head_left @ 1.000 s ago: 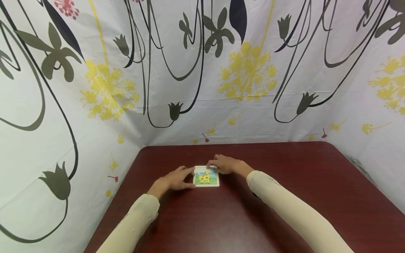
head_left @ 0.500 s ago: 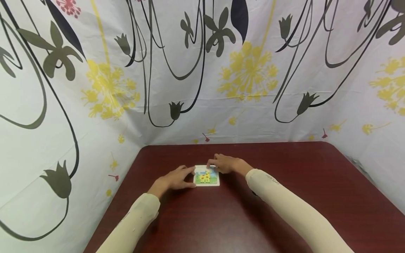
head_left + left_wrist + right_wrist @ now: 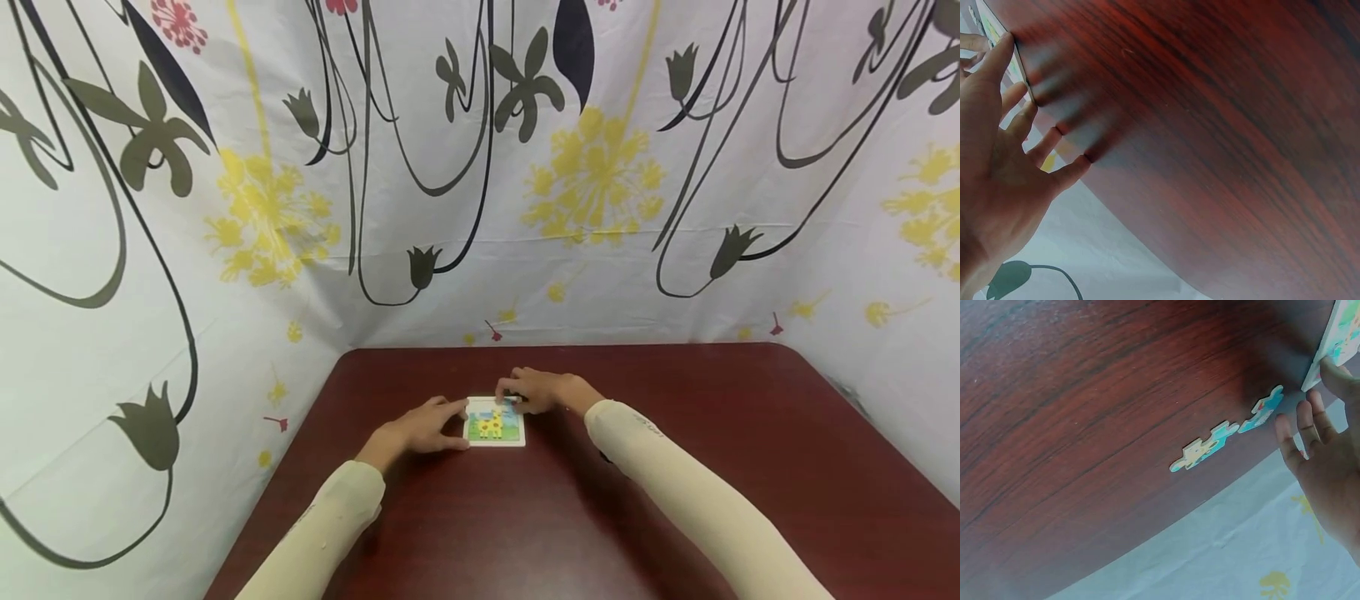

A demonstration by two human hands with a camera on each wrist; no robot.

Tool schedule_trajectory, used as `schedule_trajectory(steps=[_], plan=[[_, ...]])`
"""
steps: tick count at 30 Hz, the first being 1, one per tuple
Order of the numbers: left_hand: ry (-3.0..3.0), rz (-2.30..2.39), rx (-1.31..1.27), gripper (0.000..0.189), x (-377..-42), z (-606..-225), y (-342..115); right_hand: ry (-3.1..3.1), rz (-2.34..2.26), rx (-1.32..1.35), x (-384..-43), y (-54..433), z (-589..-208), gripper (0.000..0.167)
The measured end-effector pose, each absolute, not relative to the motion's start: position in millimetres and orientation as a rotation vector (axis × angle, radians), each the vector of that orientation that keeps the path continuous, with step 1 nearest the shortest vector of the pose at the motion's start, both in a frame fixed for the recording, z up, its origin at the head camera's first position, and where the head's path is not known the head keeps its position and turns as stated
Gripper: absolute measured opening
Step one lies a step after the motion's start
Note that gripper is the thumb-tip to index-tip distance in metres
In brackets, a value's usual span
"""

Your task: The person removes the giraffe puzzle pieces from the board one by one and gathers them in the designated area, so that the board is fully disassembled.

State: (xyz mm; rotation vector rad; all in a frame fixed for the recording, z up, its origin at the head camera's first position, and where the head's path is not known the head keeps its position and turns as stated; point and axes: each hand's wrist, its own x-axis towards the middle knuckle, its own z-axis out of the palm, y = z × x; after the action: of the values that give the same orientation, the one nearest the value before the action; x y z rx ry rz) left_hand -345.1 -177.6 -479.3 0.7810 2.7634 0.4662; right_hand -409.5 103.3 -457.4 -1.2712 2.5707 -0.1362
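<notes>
A jigsaw puzzle [image 3: 493, 427] with a yellow giraffe picture lies flat in a white frame on the table. At its left edge my left hand [image 3: 426, 427] touches the frame, thumb by the near corner and forefinger by the far one. The left wrist view shows that hand's fingers [image 3: 1021, 122] spread, with some tips on the tabletop. My right hand [image 3: 534, 390] reaches over the puzzle's far right corner, its fingers bent down. In the right wrist view its thumb touches the puzzle; whether it pinches a piece is hidden. Two loose puzzle pieces [image 3: 1205, 447] lie beside the right hand.
The dark red wooden table [image 3: 517, 517] extends around both forearms. A white cloth [image 3: 465, 200] with a flower print hangs behind the table and at both sides, meeting its far edge.
The head view has tilted and shifted slightly, so the whole scene sits a little lower and further right. Both hands stay at the puzzle, with hardly any visible movement.
</notes>
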Motion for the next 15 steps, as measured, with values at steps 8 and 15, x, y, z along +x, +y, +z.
schedule_trajectory(steps=[8, 15], plan=[[2.771, 0.463, 0.768, 0.077, -343.7, -478.6, -175.7, 2.596, -0.17, -1.388, -408.2, 108.5, -461.7, 0.025], [2.768, 0.477, 0.769, 0.078, -343.8, -477.2, -175.9, 2.649, -0.081, -1.373, -407.1, 110.6, -461.0, 0.025]])
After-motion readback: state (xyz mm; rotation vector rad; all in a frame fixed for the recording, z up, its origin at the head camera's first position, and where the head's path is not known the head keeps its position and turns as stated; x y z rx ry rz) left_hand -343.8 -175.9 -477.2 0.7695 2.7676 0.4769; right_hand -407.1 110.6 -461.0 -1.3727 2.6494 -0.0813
